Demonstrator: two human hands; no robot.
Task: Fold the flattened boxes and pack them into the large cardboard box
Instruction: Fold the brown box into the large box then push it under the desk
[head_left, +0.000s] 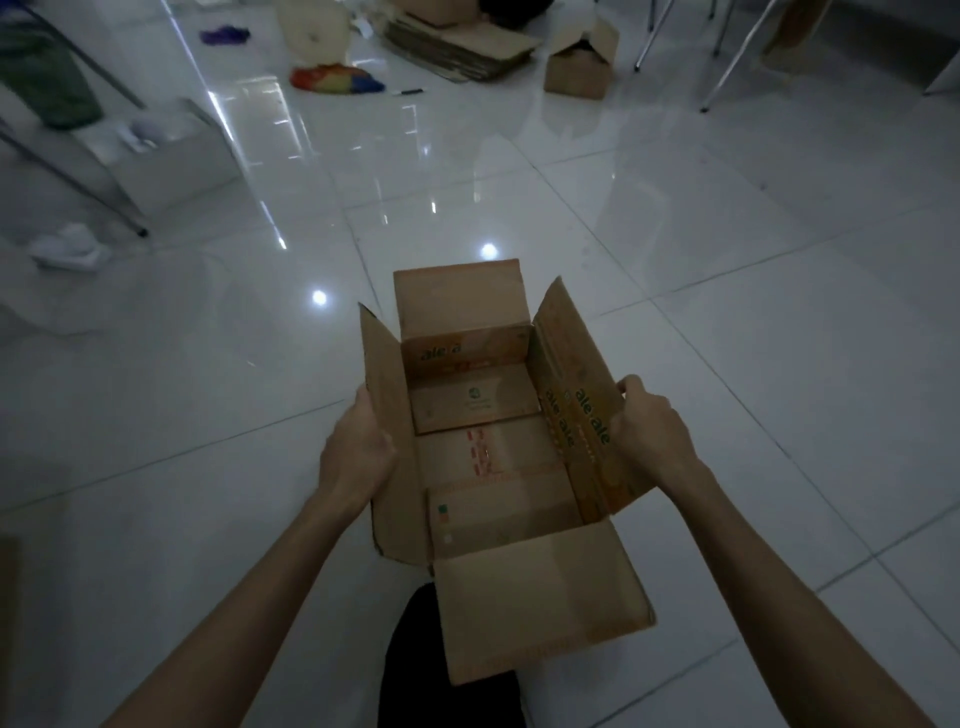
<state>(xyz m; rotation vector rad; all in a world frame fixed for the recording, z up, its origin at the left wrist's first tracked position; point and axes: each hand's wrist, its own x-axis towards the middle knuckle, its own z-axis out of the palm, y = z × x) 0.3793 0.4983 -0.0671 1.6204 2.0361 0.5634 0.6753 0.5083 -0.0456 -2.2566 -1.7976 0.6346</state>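
An opened brown cardboard box (493, 467) with "ale ale" print stands on the white tiled floor in front of me, its four top flaps spread outward and its inside empty. My left hand (356, 452) grips the left long flap from outside. My right hand (652, 428) holds the top edge of the right long flap. A stack of flattened boxes (462, 44) lies on the floor at the far back. Beside that stack stands a small folded box (582, 65) with open flaps.
My dark-clothed leg (415, 670) is under the near flap. Metal chair legs (727, 57) stand at the back right. A white bin (171, 161), crumpled paper (67, 249) and a metal frame are at the left. A colourful bag (335, 79) lies at the back.
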